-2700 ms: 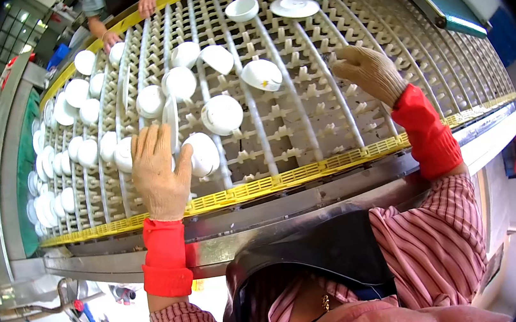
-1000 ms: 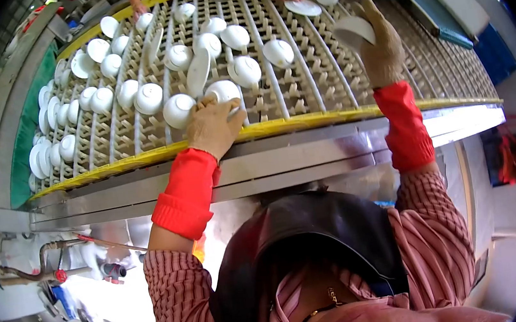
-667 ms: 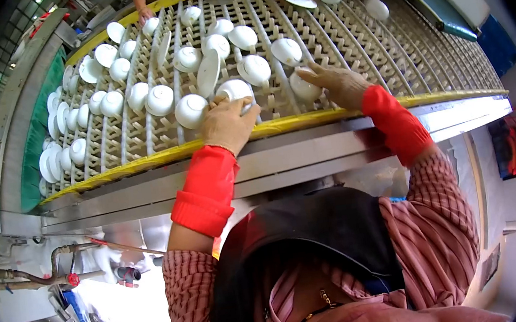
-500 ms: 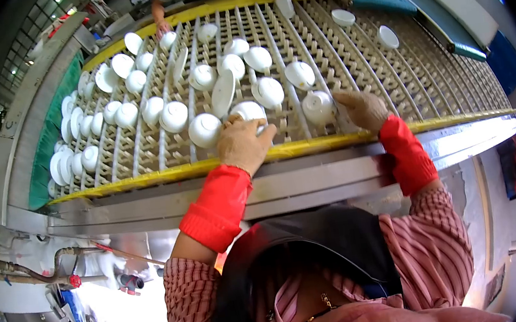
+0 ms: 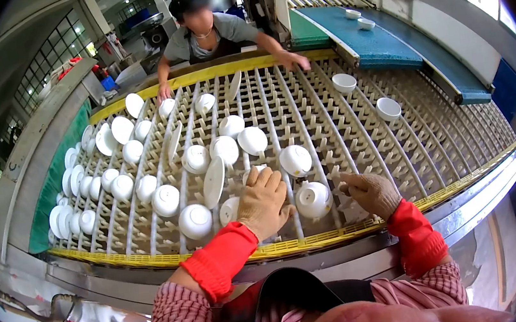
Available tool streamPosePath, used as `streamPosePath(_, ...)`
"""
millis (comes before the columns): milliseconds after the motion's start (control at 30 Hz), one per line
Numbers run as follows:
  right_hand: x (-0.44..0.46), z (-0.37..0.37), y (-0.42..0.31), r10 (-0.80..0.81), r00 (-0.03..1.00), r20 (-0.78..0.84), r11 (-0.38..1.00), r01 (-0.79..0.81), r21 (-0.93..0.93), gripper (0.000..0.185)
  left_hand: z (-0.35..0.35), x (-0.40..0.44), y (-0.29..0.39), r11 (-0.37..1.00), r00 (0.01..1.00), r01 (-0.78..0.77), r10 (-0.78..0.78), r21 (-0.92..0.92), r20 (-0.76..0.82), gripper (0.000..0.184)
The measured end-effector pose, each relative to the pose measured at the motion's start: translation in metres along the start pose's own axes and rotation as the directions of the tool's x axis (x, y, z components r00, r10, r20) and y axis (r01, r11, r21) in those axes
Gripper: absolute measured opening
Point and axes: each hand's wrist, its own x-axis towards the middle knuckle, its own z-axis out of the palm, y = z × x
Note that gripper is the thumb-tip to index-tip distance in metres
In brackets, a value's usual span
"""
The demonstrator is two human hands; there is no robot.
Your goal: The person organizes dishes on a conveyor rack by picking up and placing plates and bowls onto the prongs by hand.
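A wide pegged rack [image 5: 359, 148] is filling the middle of the frame. At lower centre, the left hand [image 5: 264, 204] is spreading over a partly hidden bowl [image 5: 230, 210]; whether it is pinching anything, I cannot tell. The right hand [image 5: 370, 193] is curling its slightly parted fingers, showing nothing held. Between them, a round bowl [image 5: 313, 200] is resting just left of the nearer right fingertips. Unlike earlier, a co-worker's hand [image 5: 292, 59] at top centre isn't holding a plate.

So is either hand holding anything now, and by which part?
The right hand shows nothing held. The left hand has its fingers at a white bowl, partly hidden; whether it is held cannot be told.
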Motion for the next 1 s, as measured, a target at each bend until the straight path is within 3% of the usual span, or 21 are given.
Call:
streamPosePath(100, -0.004, -0.003, -0.002, -0.064, 0.993, -0.100, 0.997, 0.068, 0.034, 0.035, 0.003, 0.001, -0.003, 1.000, 1.000, -0.014, 0.014, -0.006, -0.020, 0.046)
streamPosePath(200, -0.005, -0.004, 0.007, -0.014, 0.997, -0.079, 0.994, 0.023, 0.111, 0.037, 0.003, 0.001, -0.002, 1.000, 1.000, -0.008, 0.008, 0.009, -0.009, 0.046)
streamPosePath(400, -0.006, -0.005, 0.021, -0.146, 0.965, -0.218, 0.989, 0.147, -0.013, 0.035, 0.006, 0.002, 0.000, 1.000, 0.999, 0.001, 0.000, 0.017, -0.045, 0.044)
streamPosePath(500, -0.009, -0.011, 0.024, -0.082, 0.974, -0.209, 0.984, 0.112, 0.140, 0.036, 0.008, 0.005, 0.003, 0.999, 1.000, 0.015, -0.014, 0.038, -0.027, 0.043)
streamPosePath(600, -0.012, -0.016, 0.027, -0.046, 0.978, -0.205, 0.981, 0.084, 0.178, 0.036, 0.009, 0.010, 0.004, 0.998, 0.999, 0.021, -0.020, 0.056, -0.029, 0.041)
streamPosePath(1000, -0.012, -0.026, 0.049, -0.066, 0.971, -0.229, 0.996, 0.078, 0.044, 0.031, 0.016, 0.015, 0.007, 0.990, 0.998, 0.061, -0.058, 0.127, -0.023, 0.035)
